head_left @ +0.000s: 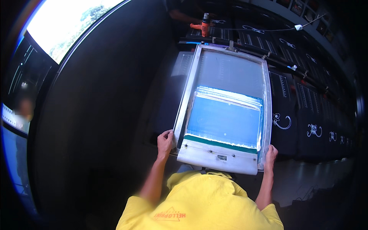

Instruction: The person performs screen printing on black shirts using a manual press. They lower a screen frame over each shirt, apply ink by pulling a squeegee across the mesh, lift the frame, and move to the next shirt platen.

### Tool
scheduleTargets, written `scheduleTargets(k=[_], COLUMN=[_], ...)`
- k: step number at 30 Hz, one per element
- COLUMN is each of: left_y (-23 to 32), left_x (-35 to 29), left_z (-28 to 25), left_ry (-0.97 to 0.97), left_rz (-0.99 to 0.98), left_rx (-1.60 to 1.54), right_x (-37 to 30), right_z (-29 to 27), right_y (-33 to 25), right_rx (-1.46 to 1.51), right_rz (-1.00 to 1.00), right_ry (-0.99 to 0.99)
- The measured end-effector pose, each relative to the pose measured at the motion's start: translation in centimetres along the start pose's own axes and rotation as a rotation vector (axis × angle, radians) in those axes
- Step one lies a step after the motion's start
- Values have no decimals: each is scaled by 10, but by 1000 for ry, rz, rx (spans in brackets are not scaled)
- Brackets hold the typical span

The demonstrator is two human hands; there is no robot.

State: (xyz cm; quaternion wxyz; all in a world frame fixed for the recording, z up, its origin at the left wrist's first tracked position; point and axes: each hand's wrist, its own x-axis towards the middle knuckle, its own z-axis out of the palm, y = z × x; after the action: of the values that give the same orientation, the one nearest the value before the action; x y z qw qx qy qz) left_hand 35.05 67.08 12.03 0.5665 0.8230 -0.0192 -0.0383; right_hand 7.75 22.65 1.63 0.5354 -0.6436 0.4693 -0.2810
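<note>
A silk-screen frame [267, 88] with silver metal edges lies in front of me, its far end reaching a rail. My left hand [165, 142] grips its near left corner with curled fingers. At the near right corner, my right hand [271, 154] is closed around the frame's edge. The screen mesh [226, 120] is grey at the far part and blue nearer me, with bands of white ink [230, 97] across it. Along the near end lies a squeegee [203, 154] with a silver holder and a green blade; neither hand touches it.
Black fabric pieces [303, 132] with white prints lie in rows on the right and beyond the rail [281, 61]. An orange heat gun [206, 28] stands at the far side, near another person's arm [183, 16]. A cable [268, 30] runs right from there.
</note>
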Motion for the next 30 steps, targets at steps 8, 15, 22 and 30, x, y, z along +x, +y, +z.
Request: scheduleTargets(k=[8, 15, 22, 30], left_y=[15, 20, 12, 7], left_x=[-64, -74, -75, -64], left_z=[210, 215, 210, 206], left_ry=[58, 32, 21, -25], left_rz=[-34, -29, -32, 15], left_rx=[48, 48, 19, -8], right_x=[139, 135, 121, 124], right_z=[-132, -147, -149, -139], right_y=[32, 27, 19, 13], right_rx=[-71, -79, -94, -154], right_rz=[-56, -90, -91, -118], right_ry=[-68, -35, 6, 8])
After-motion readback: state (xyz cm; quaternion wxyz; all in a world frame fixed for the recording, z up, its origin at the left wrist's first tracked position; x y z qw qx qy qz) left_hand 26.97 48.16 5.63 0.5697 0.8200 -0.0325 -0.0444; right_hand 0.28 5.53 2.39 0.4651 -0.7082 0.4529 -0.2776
